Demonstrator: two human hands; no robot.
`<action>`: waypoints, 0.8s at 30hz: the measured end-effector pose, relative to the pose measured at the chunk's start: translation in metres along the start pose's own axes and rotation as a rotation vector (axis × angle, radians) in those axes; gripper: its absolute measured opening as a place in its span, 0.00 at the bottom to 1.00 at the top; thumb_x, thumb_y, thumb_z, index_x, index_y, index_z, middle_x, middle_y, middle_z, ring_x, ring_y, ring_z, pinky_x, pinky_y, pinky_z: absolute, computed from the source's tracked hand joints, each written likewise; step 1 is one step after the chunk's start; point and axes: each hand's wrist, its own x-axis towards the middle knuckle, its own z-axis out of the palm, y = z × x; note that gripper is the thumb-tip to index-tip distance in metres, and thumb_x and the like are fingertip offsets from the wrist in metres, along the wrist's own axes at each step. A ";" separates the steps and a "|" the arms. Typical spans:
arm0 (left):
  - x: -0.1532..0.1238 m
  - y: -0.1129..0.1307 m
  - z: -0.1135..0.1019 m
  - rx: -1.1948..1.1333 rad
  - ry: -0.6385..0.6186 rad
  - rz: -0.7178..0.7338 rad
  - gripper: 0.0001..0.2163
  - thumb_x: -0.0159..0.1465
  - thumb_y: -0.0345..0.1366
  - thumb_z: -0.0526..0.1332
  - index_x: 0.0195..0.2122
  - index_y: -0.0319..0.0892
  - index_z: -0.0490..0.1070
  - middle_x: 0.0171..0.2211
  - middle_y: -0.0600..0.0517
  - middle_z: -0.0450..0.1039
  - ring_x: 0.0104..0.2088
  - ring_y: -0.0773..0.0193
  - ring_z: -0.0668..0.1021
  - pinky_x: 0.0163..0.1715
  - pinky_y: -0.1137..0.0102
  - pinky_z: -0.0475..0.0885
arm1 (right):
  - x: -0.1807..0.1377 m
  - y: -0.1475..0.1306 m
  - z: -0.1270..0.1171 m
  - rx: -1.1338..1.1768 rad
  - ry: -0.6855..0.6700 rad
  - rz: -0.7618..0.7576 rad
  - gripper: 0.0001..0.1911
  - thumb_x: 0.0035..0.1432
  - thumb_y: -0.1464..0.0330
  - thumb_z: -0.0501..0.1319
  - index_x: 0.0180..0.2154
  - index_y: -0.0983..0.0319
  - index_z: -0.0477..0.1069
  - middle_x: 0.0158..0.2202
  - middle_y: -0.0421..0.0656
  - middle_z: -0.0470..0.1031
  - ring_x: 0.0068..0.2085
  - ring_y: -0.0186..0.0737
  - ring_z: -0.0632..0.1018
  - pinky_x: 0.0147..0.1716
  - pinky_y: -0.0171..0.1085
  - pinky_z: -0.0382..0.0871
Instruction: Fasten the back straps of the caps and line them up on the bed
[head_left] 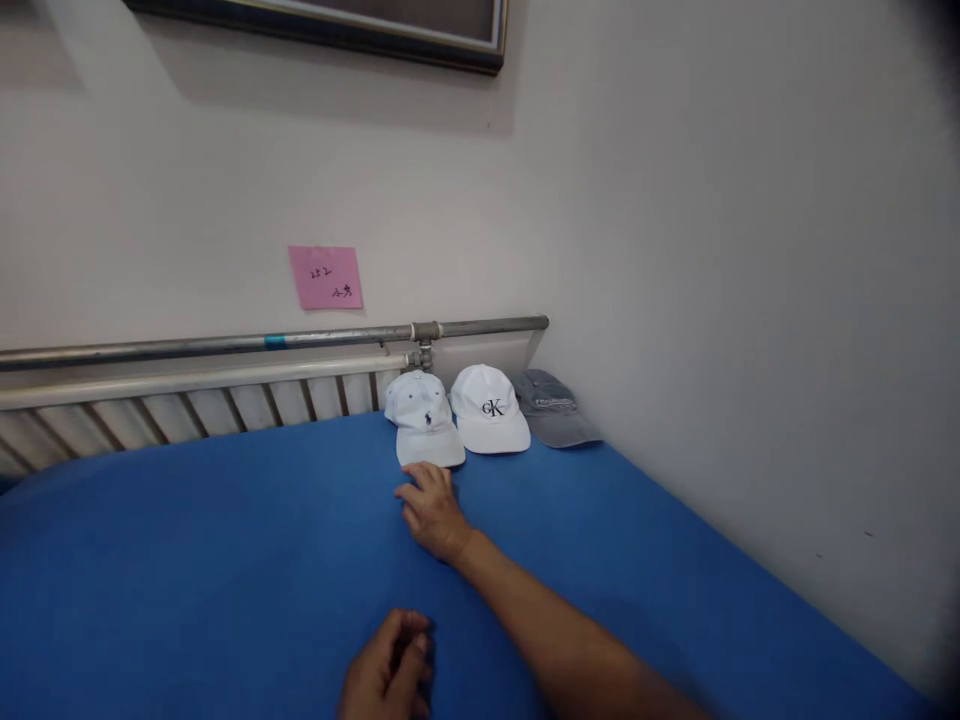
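Three caps stand side by side against the wall at the back of a blue surface (225,540). On the left is a pale, nearly white cap (424,415) with a small dark emblem on its front. A white cap (491,415) marked "CK" sits in the middle, and a grey cap (555,408) with faint lettering is on the right. My right hand (433,512) is by the front edge of the pale cap's brim, fingers bent and apart; whether the fingertips touch it I cannot tell. Lower down, my left hand (386,668) is loosely curled above the surface, holding nothing visible.
A metal pipe (337,340) and a white radiator (247,400) run along the back wall behind the surface. A pink note (325,278) with handwriting is stuck above them. A framed picture (360,30) hangs higher up. The right wall (750,300) borders the surface.
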 end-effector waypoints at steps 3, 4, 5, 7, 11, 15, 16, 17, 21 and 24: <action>0.001 0.010 -0.005 -0.007 -0.038 0.057 0.17 0.57 0.49 0.62 0.36 0.39 0.71 0.27 0.50 0.70 0.27 0.64 0.74 0.22 0.73 0.69 | -0.016 -0.021 -0.003 0.037 -0.031 -0.047 0.13 0.53 0.76 0.62 0.41 0.59 0.75 0.54 0.45 0.70 0.54 0.42 0.69 0.52 0.43 0.60; 0.000 0.015 -0.006 -0.030 -0.022 0.069 0.14 0.57 0.46 0.63 0.34 0.39 0.71 0.26 0.51 0.69 0.25 0.65 0.73 0.20 0.74 0.67 | -0.022 -0.028 -0.005 0.060 -0.044 -0.063 0.13 0.53 0.77 0.61 0.41 0.59 0.75 0.54 0.46 0.71 0.53 0.42 0.70 0.51 0.43 0.61; -0.001 0.020 -0.006 -0.047 0.001 0.072 0.11 0.57 0.43 0.63 0.31 0.39 0.70 0.23 0.53 0.68 0.24 0.66 0.72 0.18 0.76 0.66 | -0.029 -0.034 -0.007 0.089 -0.057 -0.079 0.13 0.54 0.77 0.59 0.41 0.60 0.74 0.53 0.47 0.71 0.52 0.43 0.71 0.51 0.44 0.62; -0.004 0.029 -0.009 -0.158 0.099 0.078 0.07 0.54 0.35 0.65 0.25 0.39 0.69 0.20 0.54 0.67 0.19 0.69 0.69 0.16 0.77 0.63 | -0.043 -0.045 -0.013 0.166 -0.079 -0.106 0.14 0.55 0.79 0.55 0.40 0.62 0.74 0.53 0.51 0.72 0.52 0.46 0.72 0.50 0.48 0.63; -0.002 0.041 -0.035 -0.272 0.333 0.008 0.03 0.55 0.27 0.62 0.25 0.39 0.69 0.18 0.54 0.68 0.17 0.70 0.69 0.15 0.78 0.63 | -0.063 -0.055 -0.016 0.267 -0.105 -0.190 0.14 0.57 0.76 0.52 0.40 0.62 0.74 0.49 0.54 0.73 0.51 0.50 0.74 0.48 0.51 0.66; -0.012 0.043 -0.082 -0.458 0.666 0.029 0.03 0.57 0.25 0.60 0.32 0.38 0.68 0.23 0.53 0.69 0.19 0.71 0.71 0.17 0.78 0.66 | -0.072 -0.057 -0.011 0.280 -0.080 -0.243 0.14 0.59 0.71 0.51 0.39 0.59 0.75 0.47 0.52 0.75 0.48 0.48 0.77 0.45 0.49 0.70; -0.020 0.043 -0.094 -0.513 0.748 0.054 0.03 0.59 0.26 0.59 0.34 0.38 0.67 0.26 0.53 0.69 0.21 0.71 0.72 0.19 0.77 0.68 | -0.073 -0.058 -0.011 0.277 -0.075 -0.238 0.14 0.59 0.70 0.51 0.38 0.59 0.75 0.47 0.52 0.75 0.47 0.49 0.77 0.44 0.49 0.71; -0.029 0.043 -0.106 -0.567 0.829 0.082 0.04 0.60 0.27 0.59 0.36 0.39 0.66 0.28 0.52 0.69 0.23 0.70 0.73 0.21 0.76 0.70 | -0.074 -0.058 -0.011 0.274 -0.072 -0.229 0.14 0.59 0.70 0.51 0.38 0.59 0.75 0.46 0.51 0.75 0.47 0.49 0.77 0.44 0.49 0.71; -0.069 0.034 -0.154 -0.730 1.145 0.187 0.06 0.63 0.34 0.58 0.39 0.41 0.61 0.33 0.53 0.66 0.27 0.71 0.74 0.28 0.73 0.74 | -0.073 -0.059 -0.013 0.259 -0.084 -0.207 0.14 0.58 0.70 0.51 0.37 0.60 0.76 0.45 0.52 0.76 0.46 0.49 0.78 0.44 0.51 0.72; -0.091 0.024 -0.179 -0.796 1.312 0.237 0.08 0.65 0.40 0.57 0.37 0.41 0.62 0.35 0.52 0.66 0.31 0.70 0.75 0.31 0.73 0.75 | -0.072 -0.060 -0.014 0.262 -0.083 -0.212 0.14 0.58 0.70 0.51 0.36 0.59 0.76 0.44 0.52 0.76 0.46 0.49 0.78 0.44 0.50 0.71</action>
